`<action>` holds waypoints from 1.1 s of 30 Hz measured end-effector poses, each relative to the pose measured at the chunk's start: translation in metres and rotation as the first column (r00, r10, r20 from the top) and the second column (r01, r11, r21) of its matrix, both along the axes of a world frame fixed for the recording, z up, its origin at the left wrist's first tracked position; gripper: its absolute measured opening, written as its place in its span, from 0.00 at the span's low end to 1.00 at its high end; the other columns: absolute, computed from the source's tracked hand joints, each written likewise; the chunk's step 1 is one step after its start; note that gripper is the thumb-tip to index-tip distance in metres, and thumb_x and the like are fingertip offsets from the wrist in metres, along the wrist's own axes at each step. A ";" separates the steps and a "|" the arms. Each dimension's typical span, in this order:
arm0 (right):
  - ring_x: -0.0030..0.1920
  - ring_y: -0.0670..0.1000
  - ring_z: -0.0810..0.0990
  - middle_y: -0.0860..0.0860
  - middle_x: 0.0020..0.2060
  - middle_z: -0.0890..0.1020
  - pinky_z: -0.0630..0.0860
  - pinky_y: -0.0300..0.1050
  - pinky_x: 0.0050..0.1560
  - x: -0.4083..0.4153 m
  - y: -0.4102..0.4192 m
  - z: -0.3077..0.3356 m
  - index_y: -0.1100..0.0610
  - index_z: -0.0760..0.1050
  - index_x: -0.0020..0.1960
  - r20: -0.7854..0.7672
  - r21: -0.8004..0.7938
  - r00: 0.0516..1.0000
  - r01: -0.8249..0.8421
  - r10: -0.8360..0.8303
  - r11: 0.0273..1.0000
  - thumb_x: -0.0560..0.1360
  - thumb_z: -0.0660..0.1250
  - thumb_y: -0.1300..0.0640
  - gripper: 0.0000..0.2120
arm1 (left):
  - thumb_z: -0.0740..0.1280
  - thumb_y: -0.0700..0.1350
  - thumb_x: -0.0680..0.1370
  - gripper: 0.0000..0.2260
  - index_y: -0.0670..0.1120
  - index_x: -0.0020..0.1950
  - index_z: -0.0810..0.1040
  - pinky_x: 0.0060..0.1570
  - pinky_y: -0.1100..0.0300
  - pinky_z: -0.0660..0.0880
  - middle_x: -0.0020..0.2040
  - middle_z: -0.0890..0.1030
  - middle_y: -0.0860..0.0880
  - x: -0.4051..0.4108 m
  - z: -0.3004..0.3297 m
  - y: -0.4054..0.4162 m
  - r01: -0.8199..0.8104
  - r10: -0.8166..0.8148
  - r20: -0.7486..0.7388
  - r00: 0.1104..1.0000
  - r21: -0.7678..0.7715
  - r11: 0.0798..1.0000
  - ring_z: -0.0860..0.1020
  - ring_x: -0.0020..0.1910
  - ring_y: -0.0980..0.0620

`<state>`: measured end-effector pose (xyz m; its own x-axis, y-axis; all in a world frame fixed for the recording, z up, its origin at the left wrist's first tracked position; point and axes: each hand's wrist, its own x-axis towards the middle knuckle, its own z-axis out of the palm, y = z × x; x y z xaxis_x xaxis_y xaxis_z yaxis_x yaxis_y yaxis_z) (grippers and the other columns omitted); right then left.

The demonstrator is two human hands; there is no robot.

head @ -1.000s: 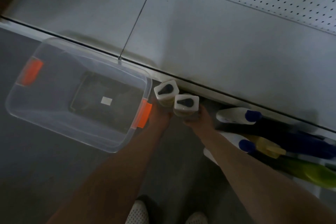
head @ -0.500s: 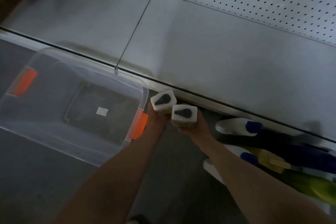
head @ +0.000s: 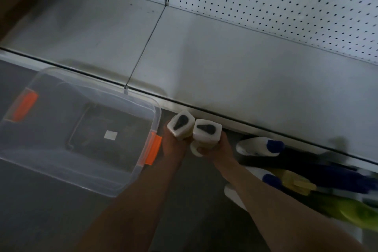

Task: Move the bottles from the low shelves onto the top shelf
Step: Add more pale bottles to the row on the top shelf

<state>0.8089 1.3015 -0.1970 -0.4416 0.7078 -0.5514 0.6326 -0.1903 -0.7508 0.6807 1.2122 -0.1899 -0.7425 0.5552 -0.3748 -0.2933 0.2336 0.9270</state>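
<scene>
Now you have raised both white bottles, left hand (head: pixel 173 145) gripping one bottle (head: pixel 181 124) and right hand (head: pixel 216 149) the other bottle (head: pixel 207 131), up beside the top shelf (head: pixel 235 67) edge, ready for placing.

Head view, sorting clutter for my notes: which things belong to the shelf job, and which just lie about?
Job:
left hand holding left white bottle
right hand holding right white bottle
top shelf
spray bottles lower right

Lying about:
clear storage bin
pegboard
</scene>
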 end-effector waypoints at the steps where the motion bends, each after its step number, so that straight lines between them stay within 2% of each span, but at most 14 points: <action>1: 0.61 0.48 0.79 0.48 0.63 0.78 0.77 0.27 0.45 0.002 0.000 0.009 0.53 0.69 0.72 0.016 0.000 1.000 -0.010 0.010 1.000 0.63 0.83 0.58 0.41 | 0.73 0.42 0.75 0.04 0.50 0.44 0.79 0.45 0.38 0.82 0.42 0.82 0.45 0.006 0.002 -0.002 -0.001 -0.001 -0.033 0.999 -0.047 0.999 0.83 0.44 0.45; 3: 0.62 0.47 0.79 0.46 0.61 0.80 0.77 0.35 0.52 0.011 0.001 0.025 0.51 0.71 0.70 0.066 -0.003 0.996 -0.057 0.057 0.998 0.62 0.83 0.50 0.40 | 0.74 0.44 0.71 0.06 0.52 0.44 0.79 0.43 0.40 0.82 0.42 0.83 0.49 0.017 0.007 -0.007 0.054 -0.068 -0.113 0.991 -0.128 0.990 0.84 0.45 0.48; 4: 0.61 0.46 0.79 0.45 0.59 0.80 0.75 0.34 0.51 0.018 0.000 0.039 0.51 0.72 0.69 0.083 -0.001 0.993 -0.087 0.086 0.996 0.64 0.82 0.51 0.36 | 0.74 0.45 0.70 0.07 0.52 0.44 0.79 0.43 0.41 0.82 0.42 0.83 0.49 0.025 0.014 -0.010 0.080 -0.100 -0.140 0.985 -0.140 0.987 0.84 0.45 0.49; 7: 0.55 0.45 0.79 0.49 0.58 0.81 0.74 0.32 0.49 0.038 -0.005 0.086 0.54 0.71 0.67 0.113 -0.040 0.989 -0.095 0.099 0.995 0.72 0.79 0.56 0.28 | 0.73 0.44 0.74 0.05 0.46 0.45 0.80 0.44 0.45 0.82 0.41 0.83 0.46 0.042 0.047 -0.020 0.122 -0.127 -0.029 0.991 -0.145 0.982 0.84 0.43 0.49; 9: 0.56 0.47 0.78 0.51 0.59 0.80 0.77 0.41 0.59 0.050 -0.010 0.121 0.56 0.70 0.68 0.164 -0.022 0.976 -0.145 0.146 0.989 0.73 0.77 0.54 0.27 | 0.75 0.45 0.74 0.11 0.43 0.52 0.79 0.47 0.48 0.83 0.46 0.84 0.45 0.052 0.081 -0.028 0.136 -0.122 0.100 0.987 -0.149 0.979 0.84 0.47 0.49; 12: 0.64 0.50 0.76 0.49 0.61 0.78 0.74 0.56 0.69 0.065 -0.013 0.182 0.55 0.69 0.71 0.111 -0.083 0.991 -0.060 0.070 0.995 0.72 0.77 0.55 0.30 | 0.76 0.37 0.73 0.21 0.44 0.64 0.75 0.47 0.60 0.81 0.55 0.82 0.44 0.056 0.144 -0.038 0.197 -0.183 0.117 0.976 -0.126 0.972 0.83 0.53 0.49; 15: 0.65 0.53 0.78 0.49 0.62 0.81 0.77 0.58 0.65 0.077 -0.014 0.242 0.49 0.72 0.68 0.037 -0.198 0.999 -0.028 0.036 0.980 0.73 0.77 0.53 0.26 | 0.74 0.29 0.72 0.30 0.51 0.68 0.71 0.54 0.59 0.80 0.59 0.81 0.50 0.048 0.206 -0.044 0.286 -0.280 0.132 0.951 -0.031 0.958 0.80 0.58 0.56; 18: 0.63 0.52 0.81 0.46 0.60 0.83 0.78 0.60 0.63 0.083 -0.018 0.310 0.46 0.76 0.65 -0.022 -0.309 1.000 -0.008 0.001 0.951 0.66 0.80 0.44 0.29 | 0.77 0.30 0.66 0.36 0.47 0.70 0.70 0.58 0.58 0.78 0.62 0.80 0.47 0.038 0.274 -0.048 0.367 -0.362 0.119 0.925 -0.025 0.930 0.79 0.61 0.52; 21: 0.60 0.52 0.82 0.47 0.59 0.84 0.79 0.60 0.60 0.083 -0.024 0.378 0.46 0.77 0.65 -0.072 -0.362 0.997 0.002 -0.030 0.932 0.67 0.80 0.44 0.29 | 0.77 0.28 0.67 0.33 0.40 0.70 0.71 0.45 0.65 0.79 0.58 0.82 0.45 0.028 0.342 -0.053 0.368 -0.348 0.211 0.914 -0.063 0.928 0.82 0.54 0.51; 23: 0.59 0.53 0.83 0.48 0.59 0.84 0.80 0.54 0.55 0.080 -0.029 0.421 0.48 0.77 0.65 -0.097 -0.348 0.994 0.009 -0.046 0.937 0.70 0.79 0.46 0.26 | 0.78 0.31 0.66 0.31 0.41 0.67 0.74 0.43 0.63 0.79 0.58 0.83 0.43 0.021 0.382 -0.059 0.382 -0.355 0.237 0.904 -0.080 0.921 0.83 0.55 0.47; 25: 0.59 0.54 0.83 0.49 0.58 0.85 0.80 0.53 0.55 0.079 -0.036 0.461 0.49 0.77 0.65 -0.126 -0.322 0.990 0.013 -0.057 0.947 0.66 0.80 0.41 0.31 | 0.78 0.32 0.67 0.24 0.43 0.61 0.77 0.45 0.58 0.79 0.56 0.84 0.43 0.017 0.421 -0.063 0.397 -0.365 0.247 0.898 -0.092 0.913 0.83 0.53 0.46; 28: 0.57 0.54 0.85 0.50 0.57 0.86 0.80 0.59 0.59 0.079 -0.048 0.521 0.49 0.78 0.65 -0.168 -0.299 0.984 0.003 -0.056 0.954 0.63 0.79 0.36 0.34 | 0.80 0.38 0.64 0.17 0.43 0.51 0.83 0.57 0.44 0.79 0.53 0.85 0.41 0.008 0.479 -0.070 0.428 -0.400 0.222 0.889 -0.093 0.899 0.84 0.53 0.42; 30: 0.56 0.54 0.86 0.50 0.55 0.86 0.81 0.59 0.57 0.077 -0.057 0.558 0.50 0.77 0.64 -0.195 -0.284 0.979 0.010 -0.068 0.959 0.67 0.77 0.39 0.30 | 0.81 0.47 0.61 0.21 0.45 0.52 0.85 0.59 0.45 0.78 0.50 0.86 0.45 0.002 0.520 -0.076 0.488 -0.467 0.163 0.869 -0.133 0.862 0.84 0.53 0.44; 33: 0.54 0.55 0.86 0.51 0.51 0.87 0.81 0.61 0.58 0.071 -0.068 0.612 0.49 0.79 0.58 -0.228 -0.221 0.967 0.058 -0.110 0.973 0.74 0.75 0.46 0.16 | 0.79 0.45 0.68 0.16 0.43 0.54 0.84 0.53 0.52 0.79 0.49 0.87 0.46 -0.006 0.574 -0.084 0.531 -0.521 0.104 0.847 -0.133 0.837 0.85 0.49 0.49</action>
